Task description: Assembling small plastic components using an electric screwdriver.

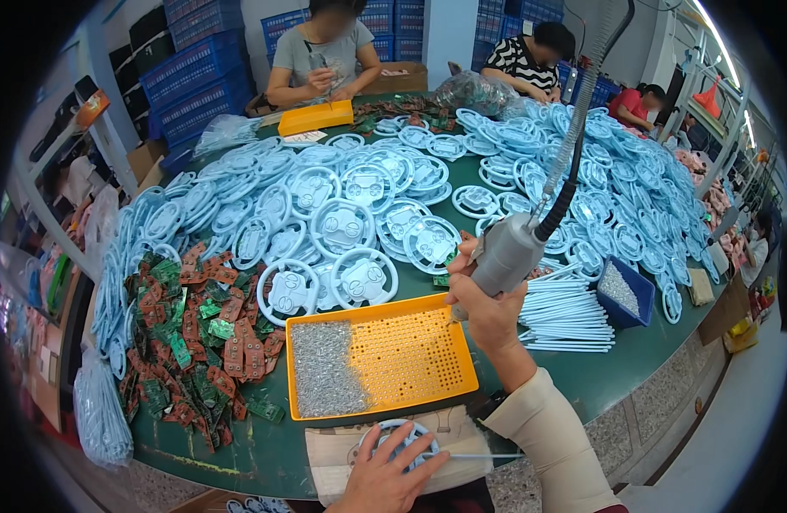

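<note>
My right hand (494, 312) is wrapped round a grey electric screwdriver (505, 256), hung from a coiled spring and a black cable. Its tip points down at the right edge of a yellow tray (381, 413). Small silver screws (325, 368) heap up in the tray's left part, and a perforated plate with many holes fills the rest. Close to me, my left hand (389, 479) holds a light blue toy steering wheel (396, 438) down on a pale cloth (329, 445), fingers spread over it. A thin light blue stick (483, 456) juts out to the right, partly hidden by that hand.
Steering wheels (342, 227) pile across the green table (214, 466). Brown and green circuit boards (210, 342) lie left, blue sticks (565, 312) right beside a blue bin (624, 292) of small silver parts. Several people work beyond, one near another yellow tray (316, 118). Blue crates (192, 77) stand behind.
</note>
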The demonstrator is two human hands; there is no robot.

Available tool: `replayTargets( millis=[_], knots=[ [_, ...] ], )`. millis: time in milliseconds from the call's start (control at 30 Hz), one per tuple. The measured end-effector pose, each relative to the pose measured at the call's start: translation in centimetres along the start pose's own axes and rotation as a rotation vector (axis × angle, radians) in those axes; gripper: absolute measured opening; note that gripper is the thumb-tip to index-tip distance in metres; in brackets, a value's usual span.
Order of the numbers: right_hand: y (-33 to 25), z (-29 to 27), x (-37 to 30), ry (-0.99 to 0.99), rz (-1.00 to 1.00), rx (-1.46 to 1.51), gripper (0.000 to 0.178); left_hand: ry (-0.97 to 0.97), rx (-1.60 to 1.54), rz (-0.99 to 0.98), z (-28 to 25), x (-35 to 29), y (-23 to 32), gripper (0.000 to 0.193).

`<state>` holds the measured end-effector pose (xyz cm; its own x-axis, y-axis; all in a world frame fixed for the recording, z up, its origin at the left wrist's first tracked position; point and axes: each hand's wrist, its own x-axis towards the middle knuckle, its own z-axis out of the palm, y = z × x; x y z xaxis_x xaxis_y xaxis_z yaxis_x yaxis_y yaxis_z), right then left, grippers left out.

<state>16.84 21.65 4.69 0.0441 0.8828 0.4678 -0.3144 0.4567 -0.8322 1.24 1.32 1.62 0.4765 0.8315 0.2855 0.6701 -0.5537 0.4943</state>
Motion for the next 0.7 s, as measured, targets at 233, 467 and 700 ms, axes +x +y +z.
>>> replayTargets(
  millis=[233,467,700],
  knots=[
    [0.1,-0.3,0.0,-0.024,-0.008,-0.035,0.035,0.039,0.036,0.009,0.9,-0.4,-0.2,0.036],
    [-0.3,-0.2,0.2,-0.029,0.022,-0.029,0.039,-0.006,0.074,-0.031,1.1,-0.5,-0.4,0.043],
    [-3.4,0.2,-0.2,0.013,-0.052,-0.007,0.04,0.194,-0.324,-0.265,1.1,-0.9,0.0,0.055]
  ],
)
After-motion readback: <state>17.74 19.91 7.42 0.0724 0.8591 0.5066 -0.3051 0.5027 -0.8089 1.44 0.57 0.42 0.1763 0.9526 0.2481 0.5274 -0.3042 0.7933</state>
